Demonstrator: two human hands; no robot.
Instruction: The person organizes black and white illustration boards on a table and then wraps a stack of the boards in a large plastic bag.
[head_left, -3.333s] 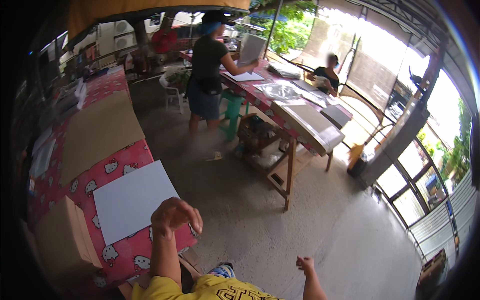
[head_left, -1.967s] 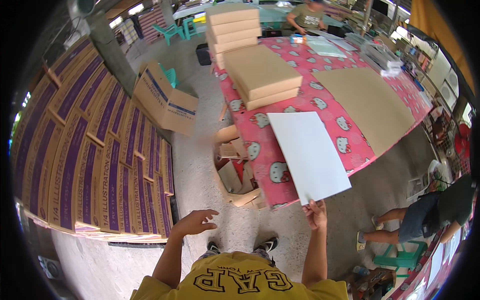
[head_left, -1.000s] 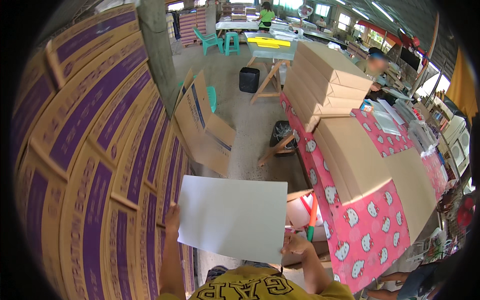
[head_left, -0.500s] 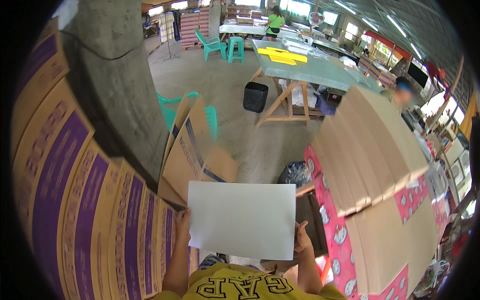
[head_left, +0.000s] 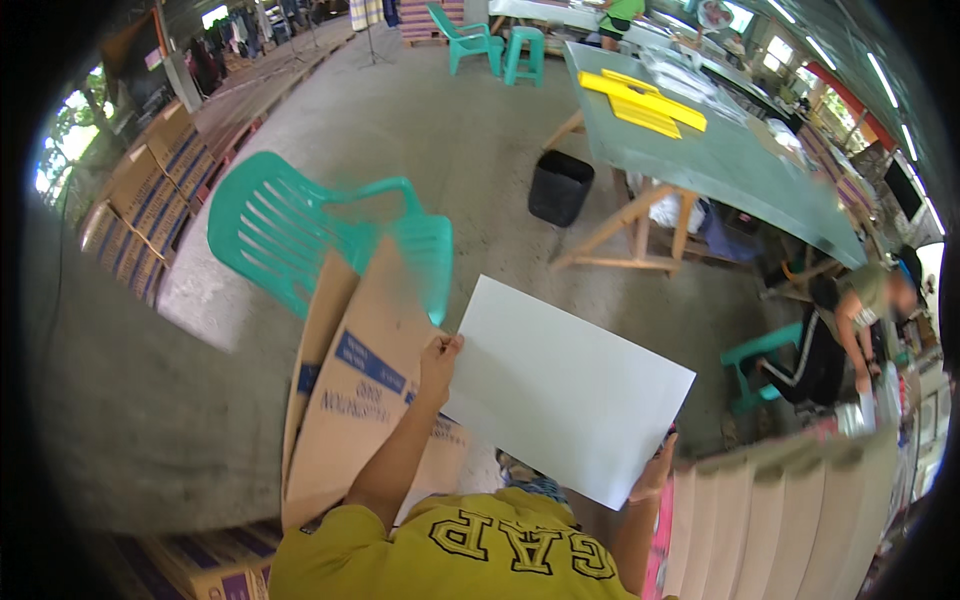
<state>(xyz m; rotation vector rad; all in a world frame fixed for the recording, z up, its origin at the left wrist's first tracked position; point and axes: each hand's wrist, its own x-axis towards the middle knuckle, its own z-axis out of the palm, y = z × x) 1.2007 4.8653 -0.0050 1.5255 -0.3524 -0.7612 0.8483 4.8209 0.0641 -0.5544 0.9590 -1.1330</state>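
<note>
A white rectangular board (head_left: 572,390) is held out in front of me, tilted so its right side dips lower than its left. My left hand (head_left: 438,366) is closed on its left edge, thumb toward the top face. At the opposite edge my right hand (head_left: 655,468) grips the lower right part, its fingers partly hidden beneath. Just left of my left arm stand flattened brown cardboard pieces (head_left: 372,405) with a blue printed band, leaning by a green plastic chair (head_left: 330,225).
A grey-green table (head_left: 720,165) on wooden trestles bears yellow pieces (head_left: 642,103). A black bin (head_left: 561,188) stands beside it. Brown cartons (head_left: 790,520) stand at the lower right. A co-worker (head_left: 845,325) bends near a green stool (head_left: 760,365). More cartons (head_left: 150,195) are stacked far left.
My view has swung left and forward, past the stacked cartons and pillar. The white board, still in both hands, has gone from nearly level to slanting down at the right.
</note>
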